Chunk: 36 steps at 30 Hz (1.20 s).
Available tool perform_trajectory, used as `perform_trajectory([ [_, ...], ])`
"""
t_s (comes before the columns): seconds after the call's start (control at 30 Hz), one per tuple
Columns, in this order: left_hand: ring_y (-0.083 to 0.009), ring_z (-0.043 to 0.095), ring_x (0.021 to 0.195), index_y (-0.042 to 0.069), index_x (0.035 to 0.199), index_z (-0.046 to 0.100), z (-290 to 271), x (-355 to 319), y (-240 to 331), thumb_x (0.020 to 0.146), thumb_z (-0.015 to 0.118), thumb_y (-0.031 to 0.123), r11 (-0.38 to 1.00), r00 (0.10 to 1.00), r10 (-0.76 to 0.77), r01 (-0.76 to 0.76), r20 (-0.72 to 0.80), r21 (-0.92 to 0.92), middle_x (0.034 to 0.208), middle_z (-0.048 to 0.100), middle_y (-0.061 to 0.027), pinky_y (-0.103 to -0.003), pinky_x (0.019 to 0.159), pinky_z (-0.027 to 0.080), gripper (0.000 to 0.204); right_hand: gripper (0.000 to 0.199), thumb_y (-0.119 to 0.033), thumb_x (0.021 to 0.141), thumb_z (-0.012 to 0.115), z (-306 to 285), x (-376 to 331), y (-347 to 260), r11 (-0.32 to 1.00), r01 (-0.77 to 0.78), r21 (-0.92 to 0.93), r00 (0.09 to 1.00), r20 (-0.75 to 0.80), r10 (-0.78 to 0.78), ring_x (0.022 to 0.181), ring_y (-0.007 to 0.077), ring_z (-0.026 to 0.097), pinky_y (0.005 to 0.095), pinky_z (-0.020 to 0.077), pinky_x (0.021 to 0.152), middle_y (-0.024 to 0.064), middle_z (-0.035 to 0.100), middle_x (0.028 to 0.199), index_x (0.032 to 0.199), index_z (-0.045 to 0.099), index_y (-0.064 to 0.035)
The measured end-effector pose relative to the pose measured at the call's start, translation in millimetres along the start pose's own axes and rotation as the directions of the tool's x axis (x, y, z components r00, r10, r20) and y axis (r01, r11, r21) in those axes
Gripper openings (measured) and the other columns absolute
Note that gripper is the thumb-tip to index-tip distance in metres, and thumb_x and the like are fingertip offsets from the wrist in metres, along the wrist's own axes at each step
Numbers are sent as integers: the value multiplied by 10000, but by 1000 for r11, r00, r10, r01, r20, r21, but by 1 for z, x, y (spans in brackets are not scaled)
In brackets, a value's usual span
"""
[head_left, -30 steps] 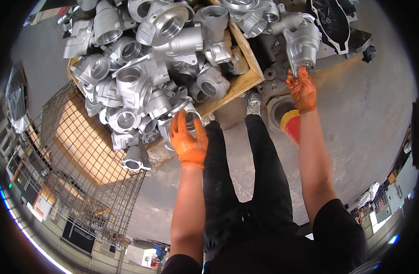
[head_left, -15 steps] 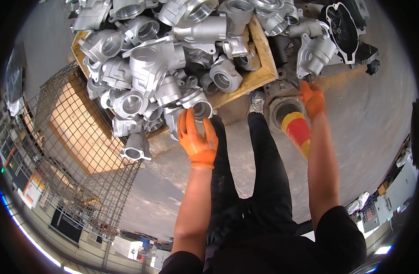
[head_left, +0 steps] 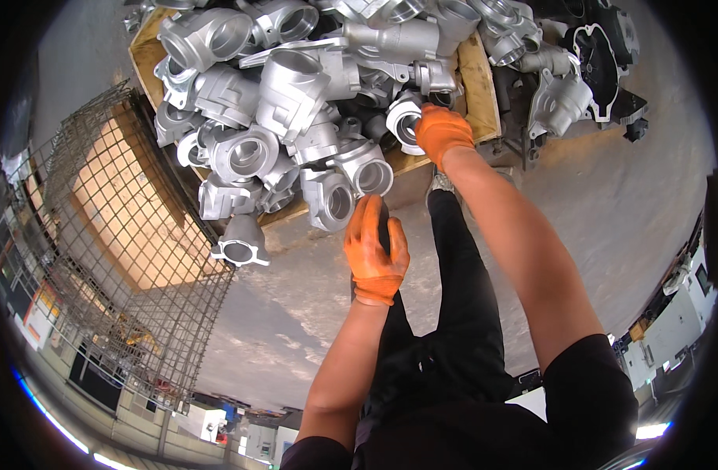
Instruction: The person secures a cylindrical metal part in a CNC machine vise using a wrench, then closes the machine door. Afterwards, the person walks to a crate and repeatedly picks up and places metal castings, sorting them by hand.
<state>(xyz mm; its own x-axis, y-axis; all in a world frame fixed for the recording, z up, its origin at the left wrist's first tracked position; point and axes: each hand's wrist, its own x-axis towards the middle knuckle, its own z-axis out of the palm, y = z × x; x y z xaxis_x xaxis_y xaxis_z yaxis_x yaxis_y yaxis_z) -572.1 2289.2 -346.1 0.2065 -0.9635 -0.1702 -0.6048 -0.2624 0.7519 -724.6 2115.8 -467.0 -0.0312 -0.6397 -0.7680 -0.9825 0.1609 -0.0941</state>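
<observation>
My right hand, in an orange glove, reaches to the right front of a wooden crate. Its fingers close round the right side of a silver metal casting with a round opening; the fingertips are partly hidden behind it. My left hand, gloved in orange too, hangs in front of the crate with fingers stretched and thumb apart, holding nothing. Just above its fingertips sit two castings with round mouths, one housing at the crate's front edge and another beside it; whether the fingers touch them I cannot tell.
More silver castings heap up in the crate. One casting sits at its front left corner, near a wire mesh cage with wooden boards. Right of the crate are another casting and a dark cover. My legs stand before the crate.
My right hand has swung left from beside the crate onto the casting. My left hand has come away from the front castings, down and right. The whole view has shifted slightly.
</observation>
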Motion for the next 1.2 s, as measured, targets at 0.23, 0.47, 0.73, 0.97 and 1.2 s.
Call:
perform_trajectory([
  [0.23, -390, 603, 1279, -95, 1474, 471, -7, 15, 4, 911, 723, 66, 916, 972, -187, 225, 142, -333, 1378, 591, -271, -465, 1128, 456, 637, 379, -190, 964, 658, -32, -78, 52, 824, 455, 336, 872, -355, -337, 1110, 340, 710, 420, 561, 952, 191, 725, 1225, 1316, 682, -52],
  [0.47, -448, 526, 1381, -118, 1529, 347, -9, 49, 34, 756, 929, 313, 849, 970, 35, 99, 242, -519, 1475, 501, -326, -490, 1152, 424, 1060, 351, -54, 992, 592, -70, -144, 70, 618, 784, 53, 540, -549, -638, 1064, 272, 709, 367, 546, 929, 158, 720, 1180, 1331, 655, 10],
  [0.73, -386, 616, 1189, -84, 1418, 452, -12, 65, 68, 711, 924, 326, 740, 959, 126, 80, 255, -668, 1280, 605, -245, -450, 1003, 500, 943, 378, 6, 870, 654, -67, -176, 68, 627, 773, -99, 445, -620, -646, 1070, 353, 709, 394, 572, 914, 192, 693, 1217, 1244, 706, 14],
  [0.97, -416, 630, 899, -85, 1265, 527, -24, 54, 89, 661, 920, 362, 892, 985, 128, -65, 112, -447, 1031, 625, -231, -466, 785, 517, 847, 372, -11, 857, 679, -49, -186, 73, 581, 786, 210, 579, -578, -575, 1096, 380, 709, 395, 577, 919, 221, 680, 1256, 1224, 716, 35],
  [1.2, -379, 666, 1041, -126, 1465, 424, -42, 43, 105, 618, 952, 340, 948, 982, 96, -39, 165, -315, 1207, 648, -243, -481, 930, 535, 1102, 385, -26, 876, 685, -47, -191, 62, 453, 868, 203, 470, -634, -615, 1163, 351, 705, 393, 571, 983, 207, 689, 1289, 1256, 710, 32],
])
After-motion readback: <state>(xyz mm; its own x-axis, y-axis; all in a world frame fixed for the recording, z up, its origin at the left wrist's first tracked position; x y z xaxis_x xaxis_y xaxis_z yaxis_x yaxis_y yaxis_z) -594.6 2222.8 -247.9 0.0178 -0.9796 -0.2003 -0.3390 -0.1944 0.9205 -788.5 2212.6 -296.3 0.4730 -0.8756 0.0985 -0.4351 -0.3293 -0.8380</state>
